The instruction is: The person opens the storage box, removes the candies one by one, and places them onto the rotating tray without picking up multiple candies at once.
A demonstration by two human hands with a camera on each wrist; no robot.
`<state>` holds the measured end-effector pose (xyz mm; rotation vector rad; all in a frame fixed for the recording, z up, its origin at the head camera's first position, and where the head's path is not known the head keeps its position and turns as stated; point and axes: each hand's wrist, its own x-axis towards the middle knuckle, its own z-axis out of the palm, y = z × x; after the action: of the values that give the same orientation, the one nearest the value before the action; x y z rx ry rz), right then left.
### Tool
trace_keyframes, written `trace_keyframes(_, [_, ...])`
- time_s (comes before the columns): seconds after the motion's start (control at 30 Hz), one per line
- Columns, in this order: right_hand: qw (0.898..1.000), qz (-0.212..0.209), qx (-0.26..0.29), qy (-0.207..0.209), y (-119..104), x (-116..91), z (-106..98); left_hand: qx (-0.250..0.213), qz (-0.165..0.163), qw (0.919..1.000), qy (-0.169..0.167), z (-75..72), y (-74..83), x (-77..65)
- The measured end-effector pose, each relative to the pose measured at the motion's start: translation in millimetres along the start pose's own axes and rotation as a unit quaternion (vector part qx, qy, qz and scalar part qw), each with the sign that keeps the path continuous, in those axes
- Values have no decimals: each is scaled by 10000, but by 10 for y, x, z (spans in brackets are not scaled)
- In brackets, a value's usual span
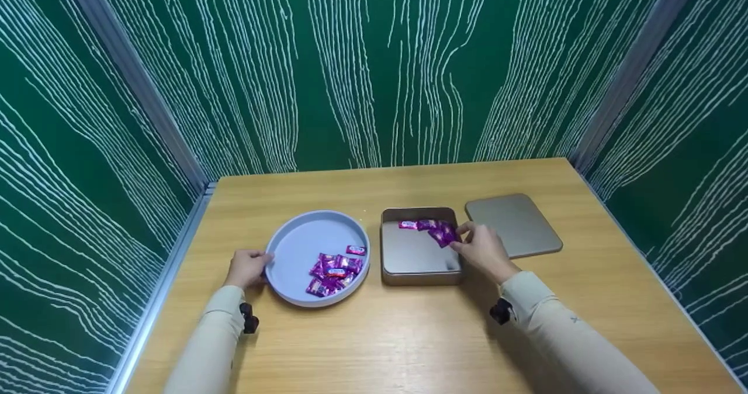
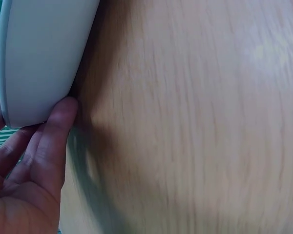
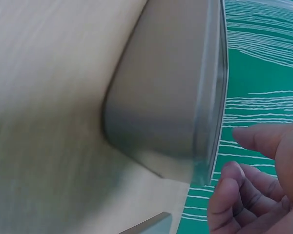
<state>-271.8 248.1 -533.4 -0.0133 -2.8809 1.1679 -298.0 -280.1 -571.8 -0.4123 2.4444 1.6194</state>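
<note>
A round pale grey-blue tray stands at the left, with a pile of purple-wrapped candies in its lower right part. My left hand grips its left side; in the left wrist view the fingers touch the base of the wall. To the right is a square metal tin holding several purple and pink candies along its far side. My right hand is at the tin's right rim, fingertips close to those candies. Between its thumb and parted fingers I see nothing held in the right wrist view.
The tin's flat square lid lies behind and right of the tin, partly hidden by my right hand. Both containers stand on a wooden table. Green panels with white wavy lines and metal posts enclose the table.
</note>
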Motion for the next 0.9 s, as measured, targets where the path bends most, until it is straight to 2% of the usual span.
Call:
trace_keyframes(0.23, [9999, 102, -39, -34, 133, -103, 23, 114, -153, 9998, -62, -17, 59, -13])
trace_keyframes(0.63, [9992, 285, 251, -152, 218, -172, 145, 408, -171, 9990, -20, -11, 81, -9])
trace_keyframes(0.9, [9994, 313, 119, -28, 268, -183, 196, 473, -50, 9989, -21, -7, 77, -11])
